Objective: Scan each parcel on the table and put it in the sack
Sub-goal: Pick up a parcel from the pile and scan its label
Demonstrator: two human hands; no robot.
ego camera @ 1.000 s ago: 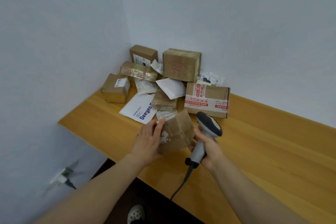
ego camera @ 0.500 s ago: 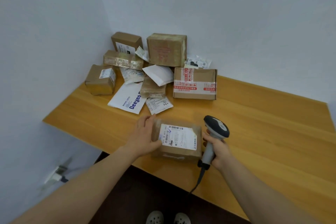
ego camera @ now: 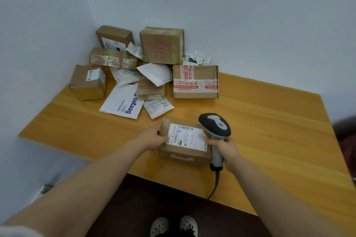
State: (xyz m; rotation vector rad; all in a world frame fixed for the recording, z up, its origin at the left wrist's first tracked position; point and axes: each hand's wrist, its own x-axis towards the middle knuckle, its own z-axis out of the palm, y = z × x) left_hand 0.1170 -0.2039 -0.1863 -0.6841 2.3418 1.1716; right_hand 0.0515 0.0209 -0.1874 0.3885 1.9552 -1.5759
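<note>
The wooden counter [ego camera: 269, 121] carries a heap of parcels [ego camera: 150, 86] in its far left corner, with boxes and soft mailers overlapping against the walls. Apart from the heap, near the front edge, lies the brown cardboard parcel [ego camera: 185, 155], a low taped box with its label facing up. It looks light and stiff. The tape may be slick, so a hold across a short end seems safest, thumb on top. The grey and black scanner [ego camera: 215, 127] stands at the parcel's right end, its head tilted toward the label. The right hand [ego camera: 225, 146] has its grip wrapped round the scanner handle. The left hand [ego camera: 152, 136] has its grip clasping the parcel's left end, thumb on the white label [ego camera: 187, 136], which bears barcodes. No sack shows.
</note>
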